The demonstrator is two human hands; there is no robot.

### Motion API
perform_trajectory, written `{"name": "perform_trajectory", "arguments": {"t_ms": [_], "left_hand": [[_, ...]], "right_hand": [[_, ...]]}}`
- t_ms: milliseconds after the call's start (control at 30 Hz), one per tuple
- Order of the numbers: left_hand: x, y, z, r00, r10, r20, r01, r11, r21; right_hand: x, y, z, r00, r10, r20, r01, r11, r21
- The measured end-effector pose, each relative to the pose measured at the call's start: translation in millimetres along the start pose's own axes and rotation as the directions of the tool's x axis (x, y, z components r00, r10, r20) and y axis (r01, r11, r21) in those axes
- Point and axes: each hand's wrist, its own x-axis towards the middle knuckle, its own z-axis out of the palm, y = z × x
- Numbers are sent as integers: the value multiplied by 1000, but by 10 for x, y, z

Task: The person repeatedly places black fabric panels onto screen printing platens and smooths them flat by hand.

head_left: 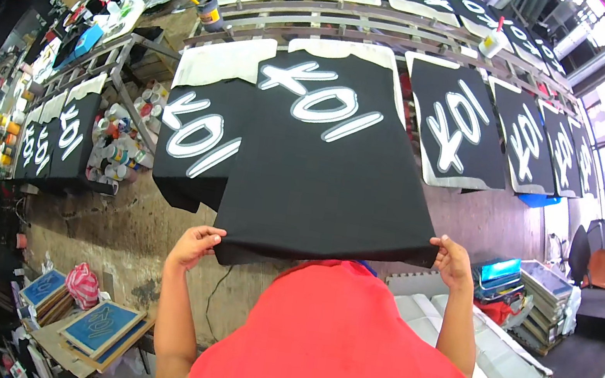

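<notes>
A black shirt with white printed shapes lies stretched over a white board in front of me. My left hand pinches its lower left hem. My right hand grips the lower right hem. Both arms reach up from my red shirt. The shirt overlaps the edge of another printed black shirt on the board to its left.
More printed black shirts lie on boards to the right and in a far row. A glue bottle and a can stand on the rail. Paint pots sit at left, blue framed screens below, stacked trays at right.
</notes>
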Motion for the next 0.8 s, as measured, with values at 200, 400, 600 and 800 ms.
{"name": "perform_trajectory", "arguments": {"t_ms": [200, 400, 600, 800], "left_hand": [[-67, -264, -78, 999, -52, 1, 52, 996, -76], [-256, -314, -156, 978, -194, 69, 197, 980, -34], [-65, -502, -92, 937, -349, 24, 339, 923, 179], [438, -769, 171, 982, -102, -157, 185, 394, 900]], "right_hand": [[-127, 211, -129, 997, 82, -11, -82, 997, 10], [-347, 216, -192, 983, 182, 10, -182, 983, -39], [-194, 309, -85, 947, 289, -143, -322, 838, -440], [73, 355, -310, 969, -11, -245, -218, 419, -881]]}}
